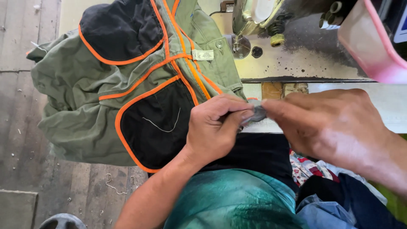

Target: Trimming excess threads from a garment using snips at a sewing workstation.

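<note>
I reckon the small grey scrap point(255, 113) could slip loose, since only fingertips hold it. My left hand point(214, 127) and right hand point(335, 125) both pinch it shut, knuckles up, over my lap. Beyond, the green garment point(80, 85) sags off the sewing machine point(254, 21) table.

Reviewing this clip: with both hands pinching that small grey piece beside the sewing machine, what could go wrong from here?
1. The small grey piece is held only by the fingertips of the left hand and right hand; it could slip and drop among the clothes in the lap.
2. The green garment hangs off the machine table edge unheld and might slide to the floor.
3. A loose white thread on its black patch could snag.
</note>
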